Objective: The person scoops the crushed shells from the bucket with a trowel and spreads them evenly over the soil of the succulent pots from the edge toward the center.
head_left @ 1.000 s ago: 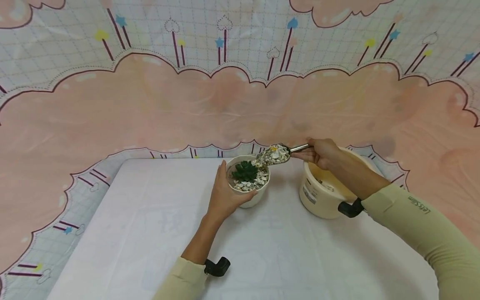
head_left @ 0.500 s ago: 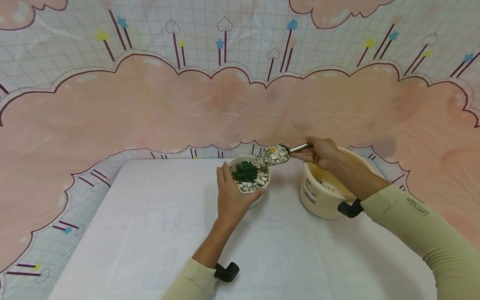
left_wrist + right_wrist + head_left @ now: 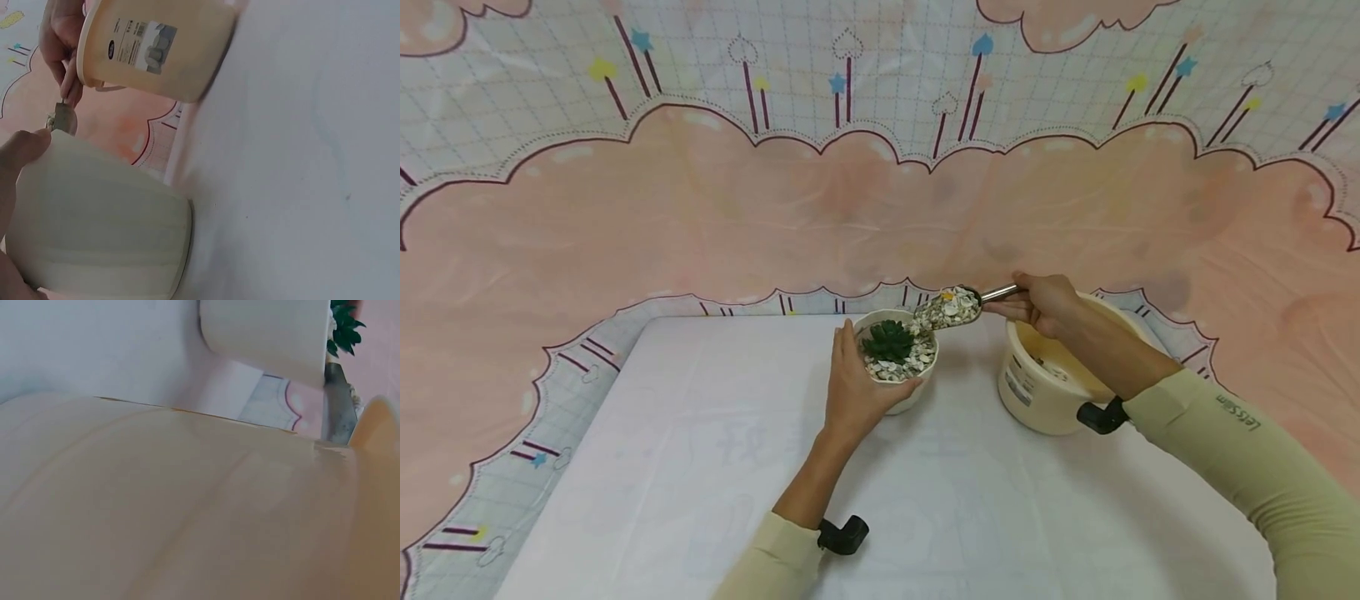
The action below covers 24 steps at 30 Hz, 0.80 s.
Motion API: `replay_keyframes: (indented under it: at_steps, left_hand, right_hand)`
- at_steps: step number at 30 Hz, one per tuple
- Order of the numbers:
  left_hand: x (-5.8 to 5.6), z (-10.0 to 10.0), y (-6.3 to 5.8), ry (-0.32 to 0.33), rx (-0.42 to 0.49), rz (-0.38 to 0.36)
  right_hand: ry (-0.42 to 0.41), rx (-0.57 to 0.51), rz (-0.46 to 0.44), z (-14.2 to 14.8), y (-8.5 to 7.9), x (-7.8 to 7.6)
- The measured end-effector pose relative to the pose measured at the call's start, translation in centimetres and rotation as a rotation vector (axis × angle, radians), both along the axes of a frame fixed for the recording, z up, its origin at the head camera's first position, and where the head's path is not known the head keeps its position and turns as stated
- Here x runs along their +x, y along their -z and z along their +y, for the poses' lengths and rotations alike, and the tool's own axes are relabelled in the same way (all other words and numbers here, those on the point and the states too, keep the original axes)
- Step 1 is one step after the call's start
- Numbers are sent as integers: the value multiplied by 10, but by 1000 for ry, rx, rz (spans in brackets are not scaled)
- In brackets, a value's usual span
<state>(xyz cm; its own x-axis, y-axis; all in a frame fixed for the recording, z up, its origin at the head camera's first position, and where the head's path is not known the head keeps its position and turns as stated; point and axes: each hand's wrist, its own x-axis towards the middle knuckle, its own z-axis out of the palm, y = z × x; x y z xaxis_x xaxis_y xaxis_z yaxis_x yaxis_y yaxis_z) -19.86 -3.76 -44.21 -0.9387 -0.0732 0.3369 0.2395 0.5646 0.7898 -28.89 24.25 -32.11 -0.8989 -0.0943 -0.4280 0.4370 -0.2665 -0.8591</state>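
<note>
My left hand [image 3: 859, 396] holds the near left side of a white flower pot [image 3: 912, 400], thumb toward the front and fingers along the left. Inside the pot a dark green succulent [image 3: 887, 342] sits among pale stone chips [image 3: 908, 364]. With my right hand [image 3: 1047, 304] I grip the handle of a metal scoop [image 3: 1000, 293], heaped with the same chips. Its tip rests at or just over the pot's right rim. In the left wrist view the pot [image 3: 106, 212] stands on the table, and the scoop [image 3: 64, 117] shows beyond its rim.
A cream bucket [image 3: 1037, 408] with a label stands right of the pot, under my right forearm; some chips lie inside. Its wall [image 3: 187, 500] fills most of the right wrist view. A white cloth [image 3: 700, 467] covers the table, before a patterned backdrop [image 3: 737, 208].
My left hand has shifted a little right around the pot, then slightly back left. Scoop, chips and right hand stay almost where they were.
</note>
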Motion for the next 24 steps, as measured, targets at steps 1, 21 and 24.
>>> replay_keyframes:
  at_steps: [1,21,24]
  left_hand:
    - [-1,-1,-1,14,7,-10]
    - [3,9,-2,-53,-64,49]
    - [0,3,-1,-7,-57,41]
  right_hand:
    - [7,-1,-1,0,0,0]
    - [10,0,-27,2,-3,1]
    - [13,6,-34,2,-3,1]
